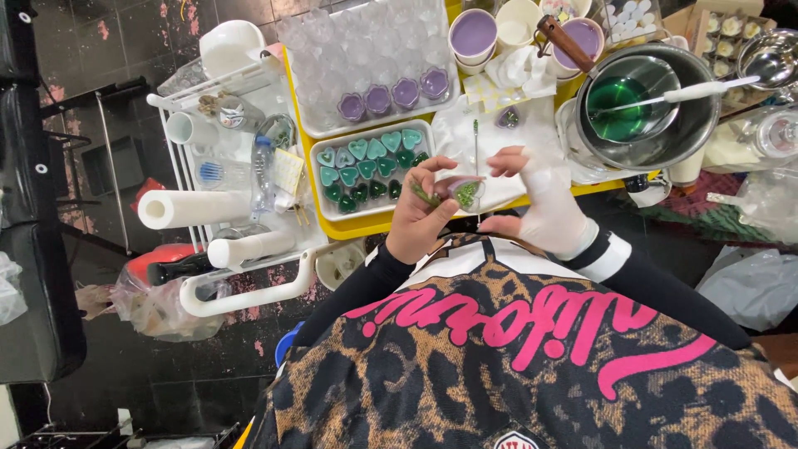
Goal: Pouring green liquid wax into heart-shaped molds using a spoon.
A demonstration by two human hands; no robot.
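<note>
My bare left hand (416, 220) pinches a small clear cup (466, 193) with a purple rim and green bits inside, holding it in front of my chest. A green sprig (425, 196) lies along the same fingers. A thin stick (475, 141) with a green tip rises from the cup. My right hand (544, 204), in a white glove, is just right of the cup. Its index finger and thumb are spread around the cup, and I see nothing held in them.
A white tray (316, 187) of green heart-shaped pieces sits on a yellow board (366, 226). Behind it is a tray of clear cups (366, 50), a few filled purple. A metal pot (698, 125) with a green-liquid bowl stands right. A white cart (241, 291) with rolls stands left.
</note>
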